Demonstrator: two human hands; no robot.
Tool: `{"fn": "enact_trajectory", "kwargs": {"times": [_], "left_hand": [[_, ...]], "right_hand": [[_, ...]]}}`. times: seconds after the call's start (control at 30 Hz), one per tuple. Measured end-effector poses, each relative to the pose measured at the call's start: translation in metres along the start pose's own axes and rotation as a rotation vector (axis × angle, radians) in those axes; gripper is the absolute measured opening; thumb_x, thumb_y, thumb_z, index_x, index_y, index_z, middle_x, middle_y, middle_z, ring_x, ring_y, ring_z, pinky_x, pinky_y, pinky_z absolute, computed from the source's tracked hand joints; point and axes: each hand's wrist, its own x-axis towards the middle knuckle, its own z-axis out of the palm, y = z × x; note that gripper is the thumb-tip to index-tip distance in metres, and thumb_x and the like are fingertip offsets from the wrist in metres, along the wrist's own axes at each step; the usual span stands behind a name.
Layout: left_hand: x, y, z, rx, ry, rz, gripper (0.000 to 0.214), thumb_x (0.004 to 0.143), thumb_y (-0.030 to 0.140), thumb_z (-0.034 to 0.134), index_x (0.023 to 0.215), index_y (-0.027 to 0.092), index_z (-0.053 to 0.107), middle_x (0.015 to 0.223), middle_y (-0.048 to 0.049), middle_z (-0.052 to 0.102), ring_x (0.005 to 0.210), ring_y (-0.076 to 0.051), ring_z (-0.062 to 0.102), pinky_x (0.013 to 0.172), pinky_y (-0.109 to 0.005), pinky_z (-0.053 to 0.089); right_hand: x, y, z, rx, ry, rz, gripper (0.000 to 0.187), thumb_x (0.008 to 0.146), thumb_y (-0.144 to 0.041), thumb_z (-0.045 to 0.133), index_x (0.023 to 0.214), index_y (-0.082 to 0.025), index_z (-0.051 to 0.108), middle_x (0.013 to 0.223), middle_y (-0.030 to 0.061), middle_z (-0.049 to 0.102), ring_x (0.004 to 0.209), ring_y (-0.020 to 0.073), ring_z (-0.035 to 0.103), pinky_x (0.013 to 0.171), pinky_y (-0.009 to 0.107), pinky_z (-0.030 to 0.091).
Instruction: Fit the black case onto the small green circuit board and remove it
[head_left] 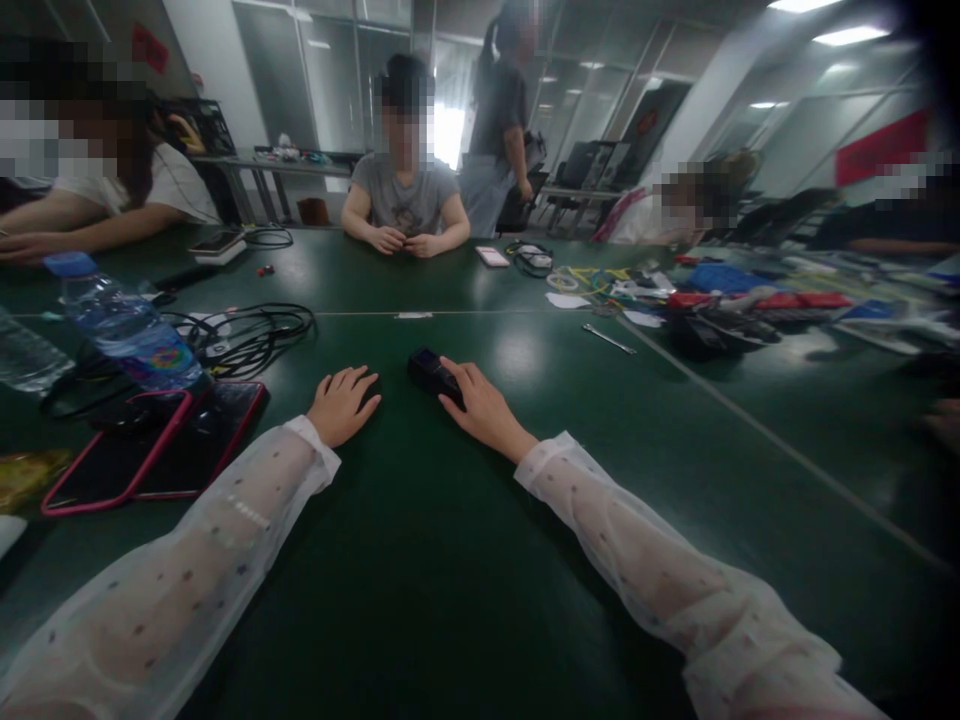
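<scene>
1. The step in hand, as I judge it, is taking hold of the black device, which lies on the green counter near the centre of the frame.
2. My right grip is closed around the device's right end, fingers over the top and far side, thumb along the near side; how firmly, I cannot tell.
3. My left grip, just left of centre, lies palm down with the fingers reaching forward. A dark patch shows between thumb and fingertips; I cannot tell whether it is an object or shadow, nor whether I am holding anything there.
4. In my judgement, lifting or turning the device would call for a firmer pinch across its narrow sides, with my left grip brought in to steady the free end.
5. The device looks small, blocky and longer than wide, with a darker, glossy panel on top towards its upper-left end. It is tilted across the frame, its right end hidden by my fingers. Any markings are too small to read.
</scene>
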Motion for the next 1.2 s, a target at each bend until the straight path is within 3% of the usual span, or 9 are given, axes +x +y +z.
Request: {"fn": "enact_trajectory", "kwargs": {"times": [0.13, 0.23, 0.33, 0.4, 0.47, 0.63, 0.9, 1.0, 1.2], "left_hand": [[0.0, 0.001, -0.001, 0.002, 0.001, -0.003, 0.051, 0.101, 0.047, 0.032, 0.143, 0.022, 0.046, 0.151, -0.0097, 0.043, 0.14, -0.031, 0.036, 0.112, -0.054, 0.03], [0.0, 0.002, 0.0, 0.015, 0.011, 0.0, 0.051, 0.101, 0.047, 0.032, 0.143, 0.021, 0.046, 0.151, -0.0101, 0.043, 0.139, -0.031, 0.036, 0.111, -0.054, 0.03], [0.0, 0.002, 0.001, 0.024, 0.019, -0.005, 0.049, 0.1, 0.045, 0.033, 0.142, 0.023, 0.046, 0.15, -0.0092, 0.044, 0.139, -0.03, 0.037, 0.111, -0.053, 0.03], [0.0, 0.002, 0.0, 0.023, 0.016, -0.009, 0.049, 0.1, 0.046, 0.033, 0.142, 0.023, 0.047, 0.15, -0.009, 0.044, 0.139, -0.03, 0.037, 0.111, -0.052, 0.03], [0.0, 0.001, 0.0, 0.015, 0.001, 0.0, 0.051, 0.1, 0.047, 0.032, 0.143, 0.021, 0.046, 0.151, -0.0097, 0.043, 0.139, -0.03, 0.036, 0.111, -0.053, 0.03], [0.0, 0.0, 0.001, 0.016, 0.012, 0.002, 0.052, 0.101, 0.047, 0.031, 0.143, 0.02, 0.046, 0.15, -0.0099, 0.044, 0.139, -0.031, 0.037, 0.111, -0.053, 0.031], [0.001, -0.002, 0.004, 0.019, 0.007, 0.008, 0.053, 0.101, 0.048, 0.031, 0.143, 0.021, 0.046, 0.151, -0.01, 0.043, 0.139, -0.031, 0.036, 0.111, -0.054, 0.03], [0.001, -0.002, 0.003, 0.019, 0.007, 0.007, 0.052, 0.101, 0.048, 0.03, 0.143, 0.022, 0.045, 0.151, -0.0096, 0.043, 0.14, -0.03, 0.036, 0.111, -0.054, 0.03], [0.002, -0.003, 0.003, 0.02, -0.002, 0.01, 0.051, 0.101, 0.048, 0.031, 0.143, 0.022, 0.046, 0.151, -0.0102, 0.043, 0.14, -0.031, 0.036, 0.111, -0.054, 0.03]], "right_hand": [[0.0, 0.001, 0.001, 0.005, -0.006, -0.004, 0.056, 0.096, -0.041, 0.045, 0.148, -0.025, 0.03, 0.128, 0.0141, 0.05, 0.104, 0.0284, 0.059, 0.08, 0.046, 0.059], [-0.001, 0.002, 0.003, 0.015, 0.064, -0.015, 0.069, 0.096, -0.044, 0.043, 0.154, -0.024, 0.013, 0.132, 0.0162, 0.048, 0.11, 0.0306, 0.057, 0.087, 0.051, 0.056], [-0.001, 0.003, 0.005, 0.031, 0.212, 0.023, 0.081, 0.096, -0.048, 0.041, 0.154, -0.023, -0.009, 0.135, 0.0183, 0.046, 0.113, 0.0317, 0.056, 0.095, 0.055, 0.052], [0.0, 0.004, 0.005, 0.043, 0.266, 0.06, 0.081, 0.097, -0.049, 0.039, 0.154, -0.024, -0.012, 0.134, 0.0177, 0.048, 0.112, 0.031, 0.056, 0.095, 0.054, 0.052], [0.0, 0.003, 0.004, 0.034, 0.242, 0.071, 0.076, 0.097, -0.05, 0.039, 0.155, -0.026, -0.004, 0.131, 0.0162, 0.049, 0.11, 0.0305, 0.057, 0.092, 0.053, 0.053], [0.0, -0.002, -0.001, -0.041, 0.032, 0.002, 0.06, 0.096, -0.047, 0.045, 0.15, -0.028, 0.027, 0.128, 0.0145, 0.049, 0.104, 0.0288, 0.06, 0.083, 0.047, 0.057], [-0.002, -0.005, -0.002, -0.021, -0.007, 0.001, 0.054, 0.097, -0.038, 0.044, 0.148, -0.029, 0.03, 0.128, 0.0142, 0.046, 0.097, 0.0256, 0.062, 0.074, 0.042, 0.06], [-0.002, -0.004, -0.002, -0.011, 0.076, 0.016, 0.056, 0.097, -0.038, 0.044, 0.15, -0.03, 0.027, 0.13, 0.0144, 0.045, 0.097, 0.0258, 0.061, 0.077, 0.043, 0.06], [-0.001, 0.005, -0.005, -0.021, 0.408, 0.108, 0.059, 0.098, -0.04, 0.041, 0.152, -0.031, 0.02, 0.133, 0.0136, 0.039, 0.115, 0.0283, 0.055, 0.09, 0.045, 0.057]]}}
